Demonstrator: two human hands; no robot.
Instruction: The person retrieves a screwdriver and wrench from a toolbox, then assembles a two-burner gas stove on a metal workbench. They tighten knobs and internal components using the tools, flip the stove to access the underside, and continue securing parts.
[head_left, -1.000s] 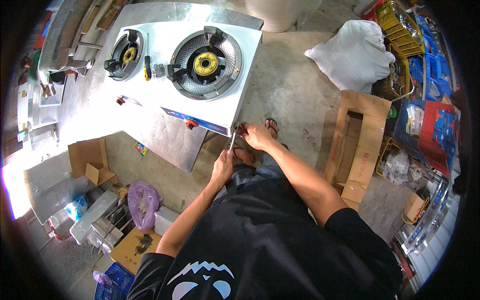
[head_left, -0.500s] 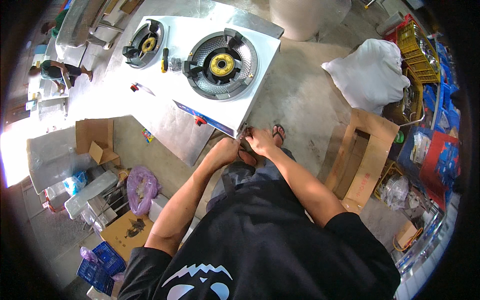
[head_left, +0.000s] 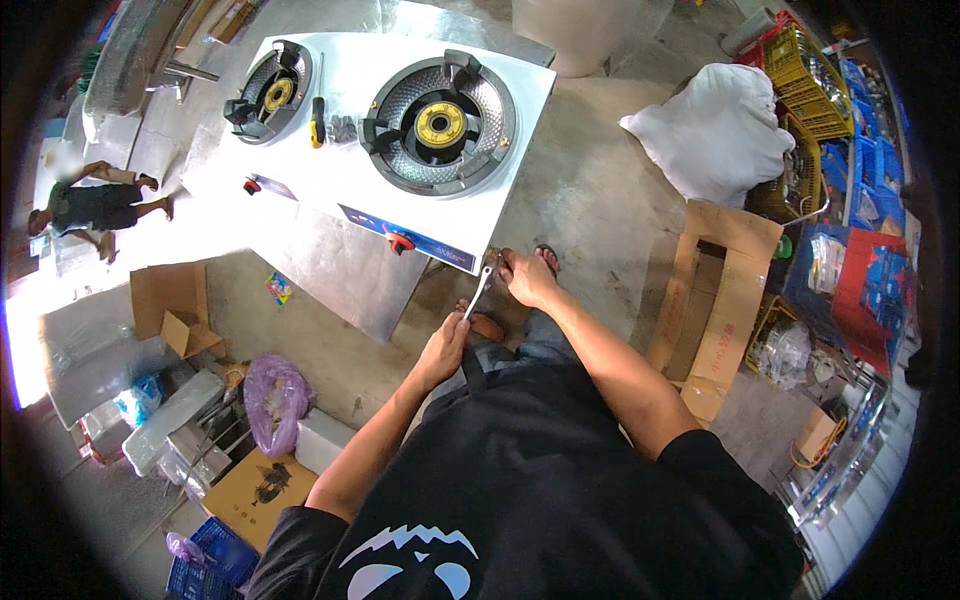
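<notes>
A silver wrench [head_left: 481, 290] is in my left hand [head_left: 443, 347], the fingers wrapped round its lower end. Its upper end reaches the front right corner of a white gas stove [head_left: 345, 178]. My right hand [head_left: 528, 278] is at that same corner, fingers pinched together near a small metal fitting; what they grip is too small to make out. On the stove top are a large burner [head_left: 440, 124] and a smaller burner [head_left: 277, 94], with a yellow-and-black handled tool [head_left: 318, 122] lying between them. A red knob [head_left: 400, 243] sits on the front panel.
An opened cardboard box [head_left: 715, 310], a white sack [head_left: 712, 135] and yellow crates [head_left: 808, 85] stand to the right. Left are a purple plastic bag [head_left: 276, 405], a flat brown carton [head_left: 258, 497] and a blue crate [head_left: 212, 558]. Another person [head_left: 95, 208] is at far left.
My left hand has drawn down and away from the stove corner, and the wrench now shows in it. My right hand stays at the corner. The other person has changed posture.
</notes>
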